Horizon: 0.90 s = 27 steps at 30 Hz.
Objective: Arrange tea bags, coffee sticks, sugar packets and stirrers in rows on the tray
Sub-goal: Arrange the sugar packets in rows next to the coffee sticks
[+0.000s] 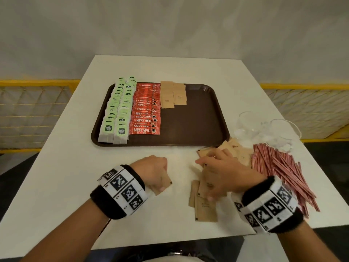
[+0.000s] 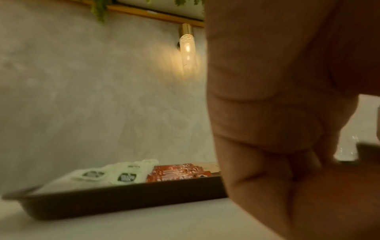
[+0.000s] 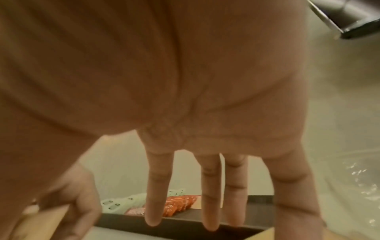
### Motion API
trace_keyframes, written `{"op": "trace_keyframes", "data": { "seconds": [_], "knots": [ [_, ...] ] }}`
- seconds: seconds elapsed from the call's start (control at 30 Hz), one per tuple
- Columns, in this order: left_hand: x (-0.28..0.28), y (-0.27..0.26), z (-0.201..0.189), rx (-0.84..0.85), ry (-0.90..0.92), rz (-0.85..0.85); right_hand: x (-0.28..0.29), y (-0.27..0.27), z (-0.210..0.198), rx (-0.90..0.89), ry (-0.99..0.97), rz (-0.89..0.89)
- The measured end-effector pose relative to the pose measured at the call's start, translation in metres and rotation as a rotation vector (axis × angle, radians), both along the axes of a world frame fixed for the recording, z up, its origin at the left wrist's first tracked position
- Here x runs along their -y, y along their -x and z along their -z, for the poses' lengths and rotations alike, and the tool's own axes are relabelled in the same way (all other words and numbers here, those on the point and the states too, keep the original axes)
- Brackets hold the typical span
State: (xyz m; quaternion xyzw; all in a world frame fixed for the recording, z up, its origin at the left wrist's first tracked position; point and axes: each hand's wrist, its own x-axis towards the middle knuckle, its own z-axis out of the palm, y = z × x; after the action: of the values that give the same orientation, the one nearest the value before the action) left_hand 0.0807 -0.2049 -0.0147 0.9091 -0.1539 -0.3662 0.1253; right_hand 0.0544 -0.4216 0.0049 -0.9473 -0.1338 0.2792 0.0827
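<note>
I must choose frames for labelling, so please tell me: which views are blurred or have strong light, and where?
Head view: mostly sharp, but the right hand over the loose sugar packets is motion-blurred. Left wrist view: soft throughout, the left hand fills the right side, the wall lamp glares. Right wrist view: blurred, fingers hide much of the tray.
</note>
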Motion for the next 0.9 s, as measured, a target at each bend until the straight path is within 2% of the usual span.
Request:
{"op": "trace_keyframes", "data": {
  "seconds": [0.1,0.17,0.23,0.37,0.47,0.53,0.7,0.8,0.9],
  "knots": [
    [0.011,0.002,-0.005,-0.001,0.21,0.003,0.004,0.004,0.006,0.047,0.098,0.03],
    [0.018,0.006,-0.008,-0.076,0.36,-0.02,0.005,0.003,0.015,0.057,0.067,0.052],
    [0.026,0.011,-0.008,-0.143,0.432,-0.013,0.005,0.003,0.022,0.067,0.017,0.073],
    [0.046,0.018,0.002,-0.137,0.468,0.019,0.0,-0.001,0.024,0.082,-0.017,0.109],
    [0.061,0.02,0.012,-0.014,0.35,0.017,-0.004,-0.006,0.022,0.044,-0.01,0.091],
    [0.067,0.022,0.016,0.027,0.29,-0.031,-0.006,-0.009,0.02,0.033,-0.008,0.08],
    [0.071,0.021,0.014,0.015,0.337,-0.13,-0.009,-0.014,0.015,0.017,0.044,0.014],
    [0.069,0.019,0.011,0.019,0.376,-0.188,-0.004,-0.015,0.015,0.022,-0.031,0.018],
    [0.061,0.014,0.006,-0.006,0.445,-0.329,0.004,-0.019,0.015,-0.006,-0.227,0.058]
  ]
}}
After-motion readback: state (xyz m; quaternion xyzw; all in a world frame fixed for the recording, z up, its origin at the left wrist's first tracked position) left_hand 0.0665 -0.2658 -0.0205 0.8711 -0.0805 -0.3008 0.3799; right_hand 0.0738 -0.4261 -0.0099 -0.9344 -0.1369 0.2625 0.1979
